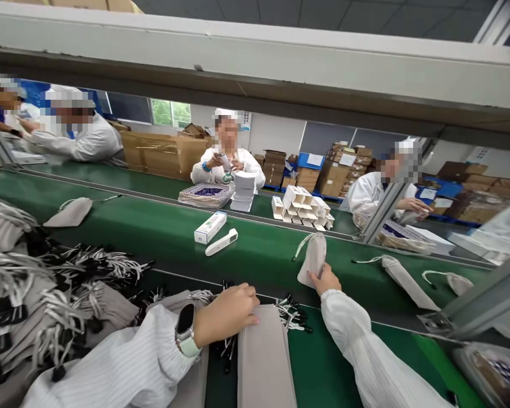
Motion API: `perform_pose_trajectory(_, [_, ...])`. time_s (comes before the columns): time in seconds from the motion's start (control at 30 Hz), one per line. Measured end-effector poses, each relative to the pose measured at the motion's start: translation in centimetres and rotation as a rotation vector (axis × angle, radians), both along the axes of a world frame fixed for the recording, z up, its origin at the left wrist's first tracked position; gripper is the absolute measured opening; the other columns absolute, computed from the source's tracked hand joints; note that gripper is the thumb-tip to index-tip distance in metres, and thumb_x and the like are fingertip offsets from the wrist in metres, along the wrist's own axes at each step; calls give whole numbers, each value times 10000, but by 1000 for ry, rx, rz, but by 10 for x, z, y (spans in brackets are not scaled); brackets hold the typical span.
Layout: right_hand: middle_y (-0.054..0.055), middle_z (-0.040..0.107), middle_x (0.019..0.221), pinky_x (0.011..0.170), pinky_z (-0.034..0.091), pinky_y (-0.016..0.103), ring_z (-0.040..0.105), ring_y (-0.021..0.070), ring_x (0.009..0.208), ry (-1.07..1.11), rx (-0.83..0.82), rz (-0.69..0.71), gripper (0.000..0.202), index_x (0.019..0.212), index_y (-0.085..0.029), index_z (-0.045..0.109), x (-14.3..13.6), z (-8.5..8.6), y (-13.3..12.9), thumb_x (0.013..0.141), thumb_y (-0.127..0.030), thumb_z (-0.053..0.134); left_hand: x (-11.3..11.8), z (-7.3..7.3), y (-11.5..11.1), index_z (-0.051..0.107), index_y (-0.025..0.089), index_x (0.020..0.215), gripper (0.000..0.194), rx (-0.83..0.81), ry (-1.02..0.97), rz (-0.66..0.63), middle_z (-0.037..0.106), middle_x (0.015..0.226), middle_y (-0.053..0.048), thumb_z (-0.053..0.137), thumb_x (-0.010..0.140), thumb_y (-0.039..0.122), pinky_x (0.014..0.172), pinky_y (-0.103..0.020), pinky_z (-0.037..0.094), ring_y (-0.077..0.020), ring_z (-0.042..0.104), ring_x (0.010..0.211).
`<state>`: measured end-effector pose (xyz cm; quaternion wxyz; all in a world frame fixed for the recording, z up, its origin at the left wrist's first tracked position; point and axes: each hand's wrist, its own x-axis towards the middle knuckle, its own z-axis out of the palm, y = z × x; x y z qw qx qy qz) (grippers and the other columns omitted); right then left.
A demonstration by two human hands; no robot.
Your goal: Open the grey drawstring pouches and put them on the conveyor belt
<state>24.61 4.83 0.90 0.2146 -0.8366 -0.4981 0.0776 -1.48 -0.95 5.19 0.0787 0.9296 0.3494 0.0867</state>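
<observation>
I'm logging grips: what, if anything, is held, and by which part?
The right hand holds a drawstring pouch by its lower end; the left hand rests on a stack of pouches.

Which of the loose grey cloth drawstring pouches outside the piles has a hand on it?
The loose pouch nearest the white handheld device: the right hand touches its lower edge. No hand touches the other loose pouches.

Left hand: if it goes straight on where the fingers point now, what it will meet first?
The left hand would probably meet the white cords beside the pouch stack; depth is unclear.
</observation>
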Motion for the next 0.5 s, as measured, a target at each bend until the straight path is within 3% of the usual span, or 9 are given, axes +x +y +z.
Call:
perform_pose_trajectory(0.07, [207, 358, 1204, 834, 337, 421, 406, 333, 1055, -84, 130, 62, 611, 1247, -94, 261, -4, 1, -2, 722, -338, 455, 1, 2, -4, 582, 165, 807, 103, 44, 30, 7, 543, 796, -35, 518, 780, 241, 689, -276, 373, -195, 491, 801])
perform_pose_trajectory(0.1, [196, 319, 1235, 856, 319, 426, 374, 328, 1084, -132, 223, 166, 586, 1245, -110, 276, -9, 4, -6, 729, -328, 451, 2, 3, -7, 578, 159, 807, 93, 65, 47, 14, 543, 799, -38, 518, 781, 225, 683, -280, 373, -197, 489, 799])
perform_pose_trajectory(0.2, [106, 408, 1168, 890, 317, 358, 399, 238, 1067, -127, 378, 739, 345, 1068, -186, 478, -32, 16, -20, 752, -320, 447, 3, 4, -13, 562, 153, 799, 62, 106, 97, 36, 538, 814, -40, 505, 784, 171, 641, -277, 373, -202, 484, 799])
perform_pose_trajectory(0.27, [57, 489, 1051, 850, 361, 300, 467, 190, 974, -21, 296, 1080, 209, 843, -204, 560, -50, 18, -30, 705, -358, 527, 4, 4, -14, 552, 153, 789, 52, 118, 120, 52, 535, 819, -40, 501, 781, 145, 628, -275, 372, -201, 485, 793])
perform_pose_trajectory(0.3, [45, 508, 1008, 818, 384, 285, 491, 179, 926, 31, 243, 1173, 206, 762, -201, 561, -57, 17, -33, 662, -380, 577, 4, 4, -14, 545, 153, 795, 50, 124, 124, 53, 535, 818, -40, 502, 777, 136, 634, -277, 372, -201, 486, 789])
perform_pose_trajectory(0.37, [39, 523, 960, 769, 408, 275, 514, 170, 865, 116, 180, 1237, 251, 687, -190, 546, -67, 12, -38, 589, -399, 645, 5, 3, -12, 528, 153, 799, 51, 139, 120, 46, 536, 808, -38, 503, 768, 121, 648, -285, 374, -199, 487, 777])
perform_pose_trajectory(0.5, [39, 531, 946, 766, 402, 269, 518, 164, 867, 224, 170, 1225, 217, 646, -184, 544, -71, 3, -38, 596, -361, 659, 5, 3, -10, 491, 152, 741, 51, 168, 110, 17, 528, 768, -31, 491, 764, 105, 630, -283, 383, -192, 486, 746])
